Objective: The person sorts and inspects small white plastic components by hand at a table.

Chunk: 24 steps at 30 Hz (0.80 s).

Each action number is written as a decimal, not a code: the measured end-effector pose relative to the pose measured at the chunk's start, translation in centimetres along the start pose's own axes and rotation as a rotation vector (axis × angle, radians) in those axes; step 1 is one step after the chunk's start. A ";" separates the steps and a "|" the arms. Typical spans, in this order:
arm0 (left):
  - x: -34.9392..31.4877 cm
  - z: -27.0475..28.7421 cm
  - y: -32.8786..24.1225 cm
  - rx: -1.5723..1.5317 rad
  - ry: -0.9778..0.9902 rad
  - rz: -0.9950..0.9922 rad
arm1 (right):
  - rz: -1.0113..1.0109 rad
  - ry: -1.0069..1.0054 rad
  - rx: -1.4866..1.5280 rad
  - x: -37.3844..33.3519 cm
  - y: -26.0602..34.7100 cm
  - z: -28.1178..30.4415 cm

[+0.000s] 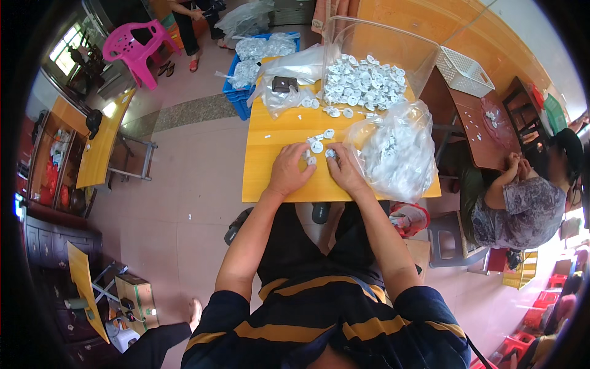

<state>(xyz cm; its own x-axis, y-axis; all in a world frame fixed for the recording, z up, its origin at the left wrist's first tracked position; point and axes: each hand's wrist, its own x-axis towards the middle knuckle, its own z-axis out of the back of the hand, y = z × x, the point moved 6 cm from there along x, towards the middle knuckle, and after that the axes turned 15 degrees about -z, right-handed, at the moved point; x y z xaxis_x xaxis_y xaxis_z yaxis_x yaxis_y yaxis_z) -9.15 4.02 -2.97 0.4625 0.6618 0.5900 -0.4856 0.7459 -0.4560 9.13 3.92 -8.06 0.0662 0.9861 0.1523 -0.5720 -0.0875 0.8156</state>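
Note:
Both of my hands work low over the yellow table, a short gap apart. My left hand has its fingers curled round a small white plastic piece with a round disc. In my right hand, thumb and fingers pinch another small white round piece. Between and just beyond the hands lie loose white discs. A clear plastic bag full of white pieces rests beside my right hand. Finer details of the held pieces are too small to make out.
A clear bin at the table's far side holds many white pieces. Near it lies a small dark box on plastic. Behind stands a blue crate of filled bags. To the right, another person sits at a brown table.

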 end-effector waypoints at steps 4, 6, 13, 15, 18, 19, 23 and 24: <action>0.1 -0.2 -0.1 0.021 0.007 -0.009 | 0.079 -0.089 -0.014 -0.3 0.7 0.5; -0.2 -0.2 0.1 0.026 0.017 -0.008 | 0.088 -0.103 -0.079 -0.5 1.3 0.5; 0.1 -0.5 -0.1 0.022 0.025 -0.019 | 0.112 -0.190 -0.098 -0.3 1.5 0.9; -0.1 -0.4 0.0 0.018 0.025 -0.018 | 0.067 -0.091 -0.095 -0.4 1.6 0.8; 0.1 -0.6 -0.2 0.011 0.027 -0.009 | 0.065 -0.086 -0.060 -0.2 0.9 0.7; 0.1 -0.6 -0.1 0.016 0.028 0.009 | 0.063 -0.090 -0.061 -0.1 0.7 0.5; -0.5 -0.3 0.5 0.008 0.036 0.043 | 0.028 -0.050 -0.021 0.0 0.5 -0.3; -0.4 -0.5 0.4 0.002 0.027 0.020 | -0.035 -0.011 -0.005 0.0 0.2 -0.4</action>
<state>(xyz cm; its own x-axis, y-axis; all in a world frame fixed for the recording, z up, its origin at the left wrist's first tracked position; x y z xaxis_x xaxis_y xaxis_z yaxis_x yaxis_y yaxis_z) -9.16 4.12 -3.70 0.4722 0.6784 0.5629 -0.4967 0.7323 -0.4658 8.67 3.98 -8.08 0.0957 0.9869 0.1296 -0.5734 -0.0518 0.8176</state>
